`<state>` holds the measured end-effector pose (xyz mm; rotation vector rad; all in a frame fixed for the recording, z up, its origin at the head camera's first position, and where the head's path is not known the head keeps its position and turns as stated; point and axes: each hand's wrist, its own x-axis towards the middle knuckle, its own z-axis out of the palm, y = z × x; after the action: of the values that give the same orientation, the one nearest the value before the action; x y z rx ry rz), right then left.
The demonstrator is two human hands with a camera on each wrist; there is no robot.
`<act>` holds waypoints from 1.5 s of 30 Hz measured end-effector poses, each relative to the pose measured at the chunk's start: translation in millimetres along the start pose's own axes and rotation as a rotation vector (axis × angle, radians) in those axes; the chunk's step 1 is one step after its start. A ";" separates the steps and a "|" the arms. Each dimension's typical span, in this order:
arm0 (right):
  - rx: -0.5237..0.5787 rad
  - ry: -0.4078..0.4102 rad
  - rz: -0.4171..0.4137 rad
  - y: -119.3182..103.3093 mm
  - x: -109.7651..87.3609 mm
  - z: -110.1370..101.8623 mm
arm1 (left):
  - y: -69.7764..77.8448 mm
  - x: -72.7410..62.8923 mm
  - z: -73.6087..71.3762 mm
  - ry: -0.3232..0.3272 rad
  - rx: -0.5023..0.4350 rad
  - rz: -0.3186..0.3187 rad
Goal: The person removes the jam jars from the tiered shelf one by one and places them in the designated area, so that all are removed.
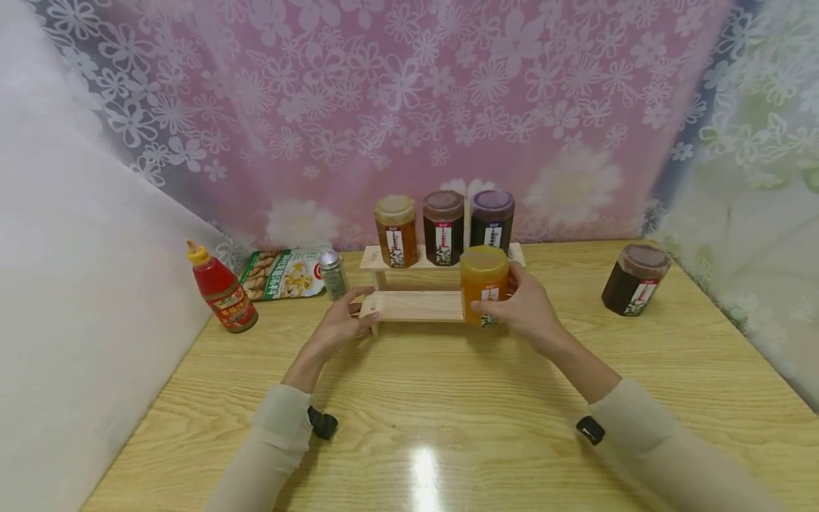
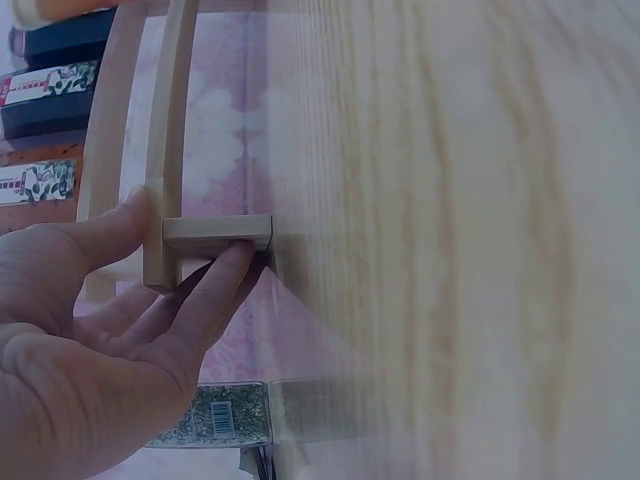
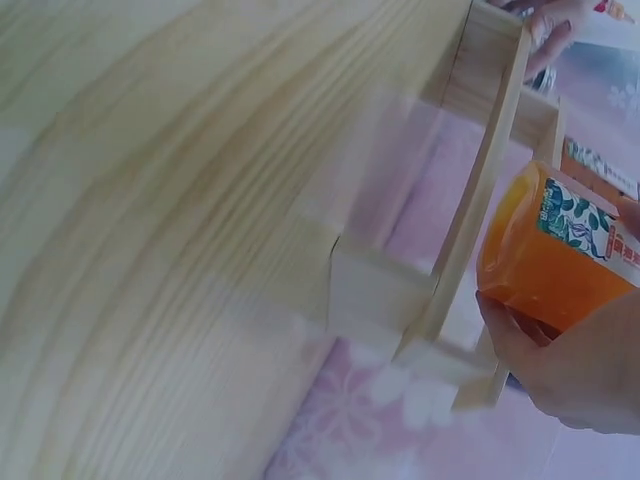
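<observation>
My left hand (image 1: pixel 341 326) grips the left end of a two-step wooden rack (image 1: pixel 416 306), thumb at the front and fingers behind and under it in the left wrist view. In my right hand (image 1: pixel 532 307) is an orange jar (image 1: pixel 474 290) with a yellow lid, held around its side at the right part of the lower step. The right wrist view shows the jar's base (image 3: pixel 510 250) close to the front rail; I cannot tell whether it touches the step. On the upper step stand an amber jar (image 1: pixel 397 235), a dark brown-lidded jar (image 1: pixel 443 231) and a dark purple-lidded jar (image 1: pixel 493 213).
Left of the rack stand a shaker of green flakes (image 1: pixel 333 276) and a red sauce bottle (image 1: pixel 224 295). A green food packet (image 1: pixel 281 274) lies behind them. Another dark jar (image 1: pixel 633 281) stands at the far right. A floral curtain (image 1: pixel 409 107) hangs behind the table (image 1: pixel 409 398).
</observation>
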<state>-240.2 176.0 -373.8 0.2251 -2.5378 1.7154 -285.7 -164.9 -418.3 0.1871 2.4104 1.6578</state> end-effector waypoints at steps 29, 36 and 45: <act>-0.109 0.129 0.095 45.0 -10.6 -88.1 | -6.7 -2.2 2.2 0.001 -0.004 -0.001; -0.128 0.146 0.129 55.3 -6.4 -98.8 | -4.6 -1.3 3.9 -0.004 -0.028 0.018; -0.087 0.115 0.165 69.9 3.6 -106.7 | 0.9 -0.4 0.9 -0.015 -0.041 0.013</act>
<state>-257.5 300.2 -397.5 -0.0884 -2.6029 1.6121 -285.1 -163.9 -417.8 0.2084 2.3668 1.7035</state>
